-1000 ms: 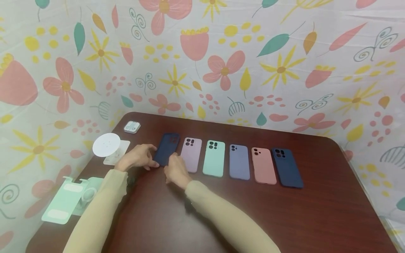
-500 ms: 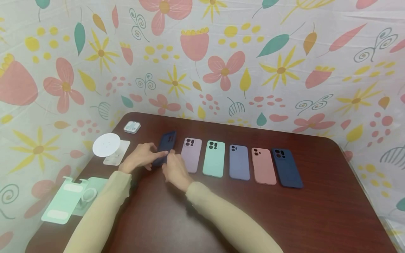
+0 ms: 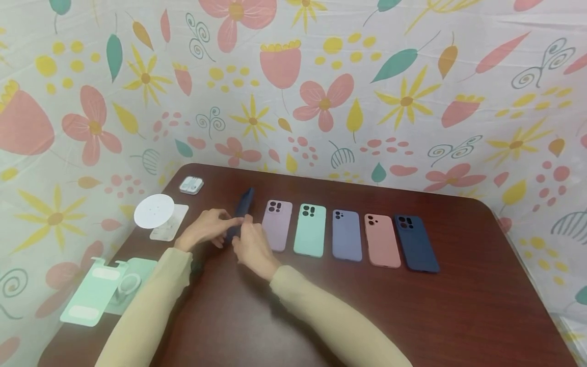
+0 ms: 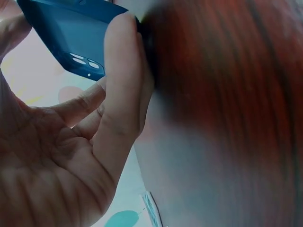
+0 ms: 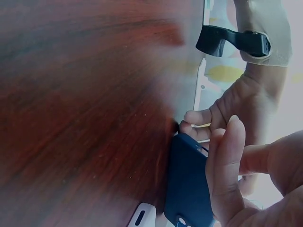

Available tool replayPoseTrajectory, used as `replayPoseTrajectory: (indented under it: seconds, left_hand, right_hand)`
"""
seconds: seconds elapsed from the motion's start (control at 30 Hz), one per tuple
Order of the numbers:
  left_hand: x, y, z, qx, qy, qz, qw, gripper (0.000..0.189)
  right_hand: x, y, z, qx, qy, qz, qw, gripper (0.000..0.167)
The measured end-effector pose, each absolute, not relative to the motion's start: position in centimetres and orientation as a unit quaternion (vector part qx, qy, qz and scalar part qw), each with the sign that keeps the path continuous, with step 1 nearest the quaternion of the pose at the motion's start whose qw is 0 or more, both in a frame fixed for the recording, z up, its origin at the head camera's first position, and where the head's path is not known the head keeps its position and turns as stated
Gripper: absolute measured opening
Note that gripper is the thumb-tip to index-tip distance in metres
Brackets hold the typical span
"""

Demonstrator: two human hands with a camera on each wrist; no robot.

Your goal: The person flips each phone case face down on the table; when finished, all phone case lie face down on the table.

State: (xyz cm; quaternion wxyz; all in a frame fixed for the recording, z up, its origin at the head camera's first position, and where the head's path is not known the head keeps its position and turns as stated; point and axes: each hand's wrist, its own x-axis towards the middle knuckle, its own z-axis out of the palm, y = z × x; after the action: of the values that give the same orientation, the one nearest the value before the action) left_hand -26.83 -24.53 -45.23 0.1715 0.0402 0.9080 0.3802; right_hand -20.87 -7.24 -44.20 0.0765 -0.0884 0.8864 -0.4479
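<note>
A dark blue phone case stands tilted up on its long edge at the left end of a row of phone cases. My left hand holds it from the left, and my right hand pinches its near part from the right. The two hands nearly meet over its upper edge in the head view. In the left wrist view, the hollow inside of the case shows, with camera cutouts at one end. The right wrist view shows the case's smooth back beside the tabletop. Its lower near end is partly hidden by fingers.
To the right lie a lilac case, a mint case, a periwinkle case, a pink case and another navy case. At left stand a white round-topped stand, a boxed earphone set and a mint-green holder.
The dark blue case has gone from lying nearly flat to standing steeply on its side. My left thumb has moved up to its upper edge, close to my right fingers.
</note>
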Motion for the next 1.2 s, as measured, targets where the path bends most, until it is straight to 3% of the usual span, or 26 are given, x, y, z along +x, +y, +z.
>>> replayPoseTrajectory:
  seconds: [0.17, 0.3, 0.4, 0.6, 0.93, 1.2]
  left_hand:
    - [-27.2, -24.4, -45.5, 0.037, 0.878, 0.434, 0.199, 0.068]
    - [-27.4, -24.5, -45.9, 0.028, 0.856, 0.468, 0.216, 0.062]
    - [-27.6, -24.8, -46.1, 0.034, 0.844, 0.485, 0.227, 0.058]
    - [-27.7, -25.4, -46.0, 0.032, 0.818, 0.515, 0.253, 0.056]
    - [-27.2, -26.0, -44.1, 0.044, 0.849, 0.515, 0.109, 0.035]
    - [-26.7, -26.6, -43.7, 0.046, 0.862, 0.498, 0.085, 0.031]
  right_hand:
    - [-21.4, -7.2, -44.8, -0.08, 0.88, -0.46, 0.09, 0.058]
    - [-23.6, -7.3, -48.2, -0.09, 0.886, -0.442, 0.112, 0.058]
    - [-25.2, -7.4, -50.4, -0.097, 0.888, -0.43, 0.133, 0.051]
    - [-25.5, -7.5, -50.5, -0.098, 0.89, -0.422, 0.145, 0.037]
    - [-25.8, -8.1, -50.7, -0.112, 0.896, -0.401, 0.152, 0.025]
    - [-26.0, -8.2, -51.1, -0.112, 0.899, -0.394, 0.156, 0.021]
